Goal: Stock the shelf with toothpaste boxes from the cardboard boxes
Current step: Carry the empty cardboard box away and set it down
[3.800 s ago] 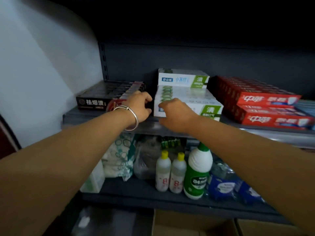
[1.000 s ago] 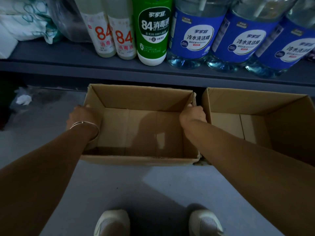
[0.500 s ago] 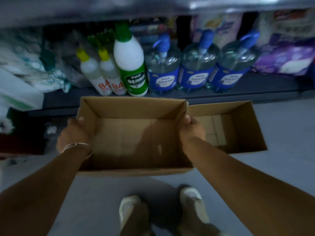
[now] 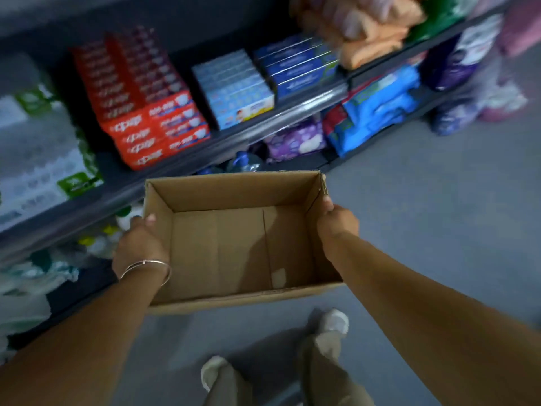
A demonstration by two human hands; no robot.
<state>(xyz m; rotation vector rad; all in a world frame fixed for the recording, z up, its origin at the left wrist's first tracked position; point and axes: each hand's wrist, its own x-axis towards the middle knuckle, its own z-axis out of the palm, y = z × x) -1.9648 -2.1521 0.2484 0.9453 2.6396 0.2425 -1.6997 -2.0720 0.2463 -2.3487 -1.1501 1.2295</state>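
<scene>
An open cardboard box with nothing inside it hangs in front of me above the floor. My left hand grips its left wall, thumb over the rim. Its right wall is gripped by my right hand. Behind it the dark shelf carries red toothpaste boxes, white and green toothpaste boxes, light blue ones and dark blue ones.
Under the shelf stand bottles and purple and blue soft packs. Orange packs lie on the shelf at upper right. Grey floor spreads to the right. My feet show below the box.
My hands left the toothpaste on the shelf, took the empty box by its sides and lifted it off the floor. The view has swung right and upward; the second box is out of sight.
</scene>
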